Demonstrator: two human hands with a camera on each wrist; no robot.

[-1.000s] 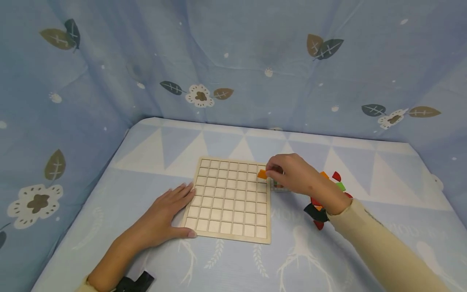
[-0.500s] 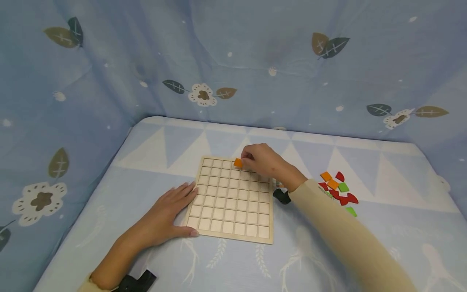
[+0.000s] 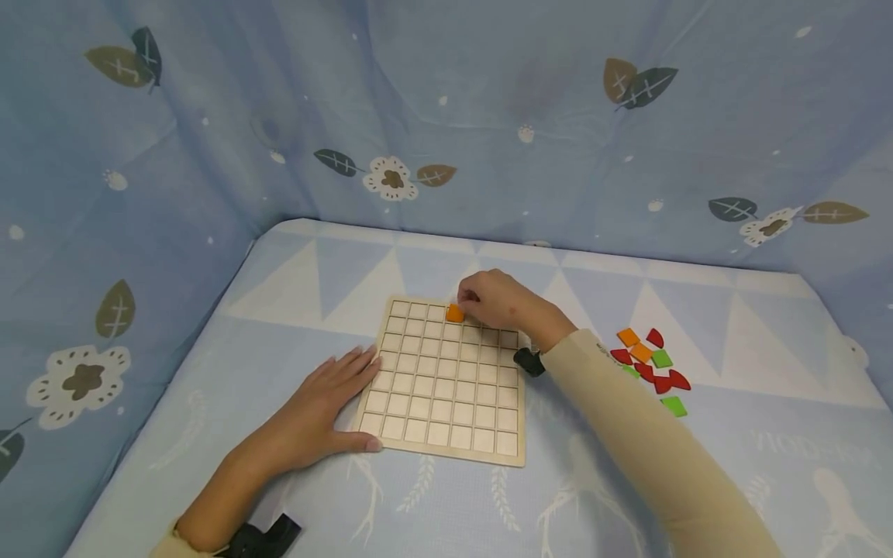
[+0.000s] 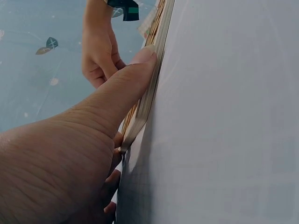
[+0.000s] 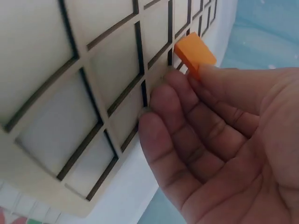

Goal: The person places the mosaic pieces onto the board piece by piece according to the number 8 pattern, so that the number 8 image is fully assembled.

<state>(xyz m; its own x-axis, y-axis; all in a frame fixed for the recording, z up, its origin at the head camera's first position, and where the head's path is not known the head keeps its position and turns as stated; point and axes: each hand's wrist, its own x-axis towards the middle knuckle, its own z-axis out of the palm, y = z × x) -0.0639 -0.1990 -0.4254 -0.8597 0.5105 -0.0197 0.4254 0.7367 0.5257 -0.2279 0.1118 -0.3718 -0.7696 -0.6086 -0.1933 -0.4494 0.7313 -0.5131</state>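
Observation:
A pale wooden grid board (image 3: 442, 387) lies on the table, divided into small square cells. My right hand (image 3: 494, 300) is over its far edge, pinching an orange square tile (image 3: 455, 313) between thumb and fingers. In the right wrist view the orange tile (image 5: 195, 52) is tilted, one edge close to the grid, while the other fingers curl near the cells. My left hand (image 3: 317, 415) rests along the board's left side with fingers spread. Its thumb (image 4: 117, 93) presses the near corner in the left wrist view.
Right of the board lies a loose group of tiles: orange squares (image 3: 628, 337), green pieces (image 3: 674, 406) and several red curved pieces (image 3: 679, 380). A black wrist camera (image 3: 530, 362) sits under the right wrist. A patterned blue curtain (image 3: 446, 116) rises behind the table.
My right hand has moved left along the board's far edge with the orange tile, then lowered it slightly toward the grid. My left hand has stayed in place.

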